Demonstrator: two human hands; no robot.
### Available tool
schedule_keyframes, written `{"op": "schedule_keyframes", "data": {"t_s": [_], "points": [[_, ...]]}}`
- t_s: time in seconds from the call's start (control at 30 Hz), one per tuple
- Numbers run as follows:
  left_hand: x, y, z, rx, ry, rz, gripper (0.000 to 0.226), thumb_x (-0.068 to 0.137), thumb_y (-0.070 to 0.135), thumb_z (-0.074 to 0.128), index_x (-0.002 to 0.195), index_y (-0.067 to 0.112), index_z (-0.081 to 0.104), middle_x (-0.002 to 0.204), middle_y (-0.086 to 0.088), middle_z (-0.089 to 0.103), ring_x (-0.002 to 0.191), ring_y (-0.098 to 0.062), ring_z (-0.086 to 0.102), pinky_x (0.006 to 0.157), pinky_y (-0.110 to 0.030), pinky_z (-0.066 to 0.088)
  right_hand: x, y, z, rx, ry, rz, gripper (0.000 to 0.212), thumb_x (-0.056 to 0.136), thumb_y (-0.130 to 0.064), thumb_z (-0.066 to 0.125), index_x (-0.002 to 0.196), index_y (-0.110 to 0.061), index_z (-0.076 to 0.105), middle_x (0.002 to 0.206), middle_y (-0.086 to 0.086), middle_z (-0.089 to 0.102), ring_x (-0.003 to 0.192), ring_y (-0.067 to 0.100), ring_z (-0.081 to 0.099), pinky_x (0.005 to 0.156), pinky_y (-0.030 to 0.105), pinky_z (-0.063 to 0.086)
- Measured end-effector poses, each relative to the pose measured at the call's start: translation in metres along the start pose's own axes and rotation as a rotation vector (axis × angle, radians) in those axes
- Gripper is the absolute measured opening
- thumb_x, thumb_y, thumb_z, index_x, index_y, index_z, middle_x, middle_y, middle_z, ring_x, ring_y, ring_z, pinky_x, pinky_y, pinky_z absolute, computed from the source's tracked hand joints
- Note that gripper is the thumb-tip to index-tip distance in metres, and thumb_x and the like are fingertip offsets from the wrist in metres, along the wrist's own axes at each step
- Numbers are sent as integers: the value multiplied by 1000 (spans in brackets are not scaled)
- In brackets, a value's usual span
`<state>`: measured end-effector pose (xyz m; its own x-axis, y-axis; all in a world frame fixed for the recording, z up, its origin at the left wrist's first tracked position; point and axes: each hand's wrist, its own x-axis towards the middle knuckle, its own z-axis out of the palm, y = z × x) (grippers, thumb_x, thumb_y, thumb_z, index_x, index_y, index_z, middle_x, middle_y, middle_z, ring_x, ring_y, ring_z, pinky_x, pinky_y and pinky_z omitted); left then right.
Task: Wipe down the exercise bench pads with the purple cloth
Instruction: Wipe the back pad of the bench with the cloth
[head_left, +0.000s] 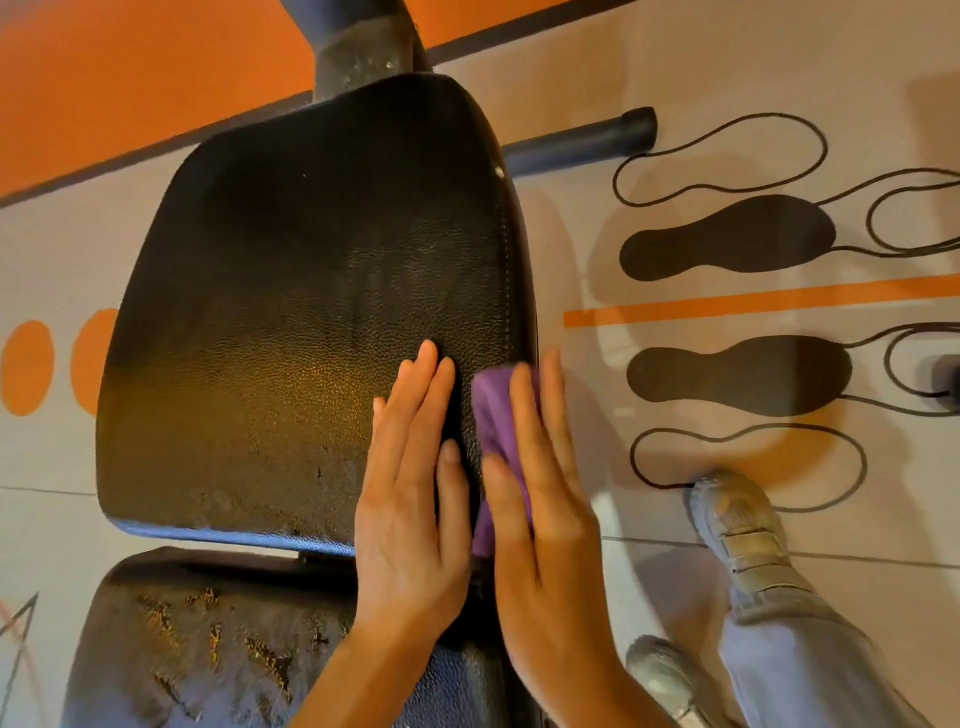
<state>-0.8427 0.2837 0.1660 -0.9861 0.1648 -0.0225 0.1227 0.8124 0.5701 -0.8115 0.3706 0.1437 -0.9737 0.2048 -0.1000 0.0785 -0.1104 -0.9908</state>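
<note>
Both hands flat, fingers straight: R hand (540, 499) presses purple cloth (496, 421) onto black bench pad (311, 291); L hand (410, 488) rests alongside.

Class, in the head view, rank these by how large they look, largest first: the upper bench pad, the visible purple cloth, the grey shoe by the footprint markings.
1. Upper bench pad, by far the largest.
2. Grey shoe.
3. Purple cloth, mostly hidden under the right hand, so its true size is unsure.
</note>
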Motion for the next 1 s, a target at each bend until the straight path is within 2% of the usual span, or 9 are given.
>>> {"op": "schedule_keyframes", "data": {"t_s": [0.07,0.13,0.27,0.4,0.53,0.67,0.73,0.9,1.0], "points": [[0,2,-3,5,-32,4,48,101,17,32,150,18,32,160,8,26,150,-9,18,124,-36,11,2,7,0,-15,0,-25,55,101,-34,33,152,-27,14,158,-26,8,147,-1,14,118,18,18],[0,6,-7,0,-55,-4,47,103,16,33,150,20,32,160,11,25,150,-7,17,123,-37,11,54,3,-4,139,-9,14,48,102,-28,34,148,-32,23,158,-11,24,145,5,25,119,27,25],[25,14,-16,-19,-14,-5,45,101,16,39,147,17,40,158,10,30,148,-5,21,122,-42,16,128,-11,-10,285,15,132,38,105,-19,32,141,-29,36,139,-17,45,100,-31,45,87,-6,34],[90,9,-13,-16,30,-1,44,104,15,39,147,13,39,158,4,31,149,-8,22,121,-46,22,49,-6,-1,161,29,-55,45,103,-27,35,147,-27,26,159,-8,23,145,9,28,117,35,32],[130,-2,-6,41,44,-27,45,104,20,37,149,17,37,159,6,29,148,-4,19,123,-41,20,94,5,-10,-6,-18,-39,47,102,-28,34,148,-25,24,160,-10,17,146,-1,17,119,18,19],[131,-3,-1,63,57,-35,44,104,19,37,148,18,38,158,9,31,147,0,21,123,-39,20,181,-6,-10,284,-86,99,42,105,-21,32,146,-20,35,147,-7,46,120,-10,47,95,5,38],[131,-3,-1,53,60,-34,44,104,17,38,148,18,38,158,9,31,146,3,20,123,-39,20,150,-3,-10,276,-67,43,43,104,-21,34,146,-24,35,147,-10,45,118,0,55,89,10,44],[131,-4,-1,44,59,-30,45,103,18,38,148,17,38,158,9,32,146,3,20,122,-43,22,92,10,-11,-114,-17,-169,48,103,-32,31,149,-20,24,160,-6,16,147,3,19,116,15,23],[131,-4,-1,63,61,-23,46,102,19,37,148,17,38,158,8,31,146,5,20,122,-43,22,183,-1,-11,71,-95,3,42,104,-23,32,147,-20,31,146,-14,39,124,-16,44,98,2,36]]}}
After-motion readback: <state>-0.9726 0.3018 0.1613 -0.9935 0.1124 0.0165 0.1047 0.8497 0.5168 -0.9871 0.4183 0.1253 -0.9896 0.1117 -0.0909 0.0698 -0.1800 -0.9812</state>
